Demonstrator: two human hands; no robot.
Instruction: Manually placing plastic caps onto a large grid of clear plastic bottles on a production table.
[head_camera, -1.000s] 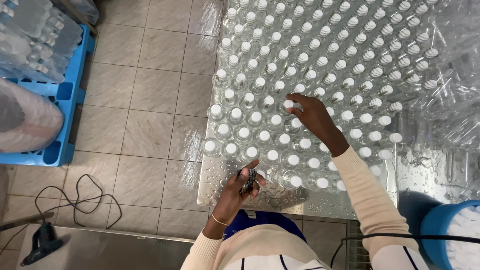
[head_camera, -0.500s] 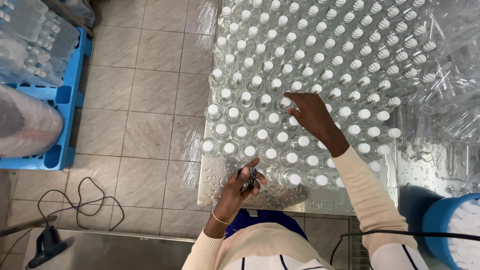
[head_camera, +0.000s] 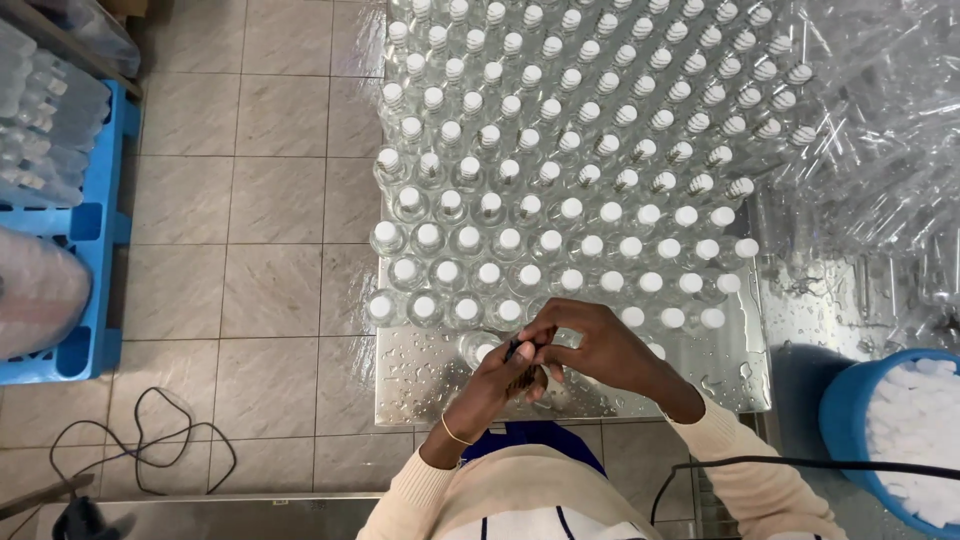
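Hands clenched together around a small dark object (unclear what), beside white-capped clear bottles.

head cam — straight down, close | hands low centre — bottles above

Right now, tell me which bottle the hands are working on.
The lone clear bottle standing out of the rows at the table's near edge, under both hands: left hand, right hand.
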